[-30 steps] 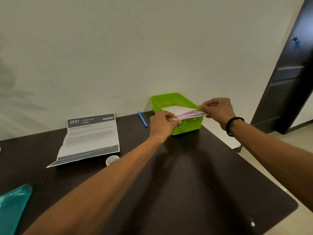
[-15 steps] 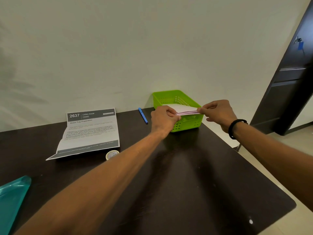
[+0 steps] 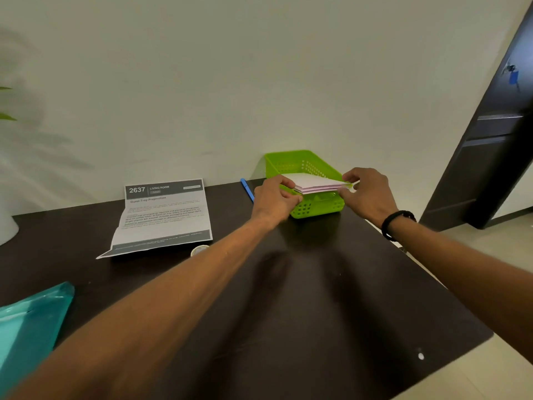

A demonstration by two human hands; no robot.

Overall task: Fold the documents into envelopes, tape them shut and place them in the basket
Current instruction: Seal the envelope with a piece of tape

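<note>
Dark brown table (image 3: 302,298), green basket (image 3: 317,207) at its far edge, blue pen (image 3: 247,189), printed sheet (image 3: 164,216), tape roll (image 3: 199,249), teal plastic (image 3: 28,319).

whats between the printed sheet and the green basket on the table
In the head view, a blue pen lies between the printed sheet and the green basket.

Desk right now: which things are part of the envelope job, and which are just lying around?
Job:
envelopes, pinched by left hand and right hand over the green basket
printed document
tape roll

Lying about:
blue pen
teal plastic bag
white pot
</note>
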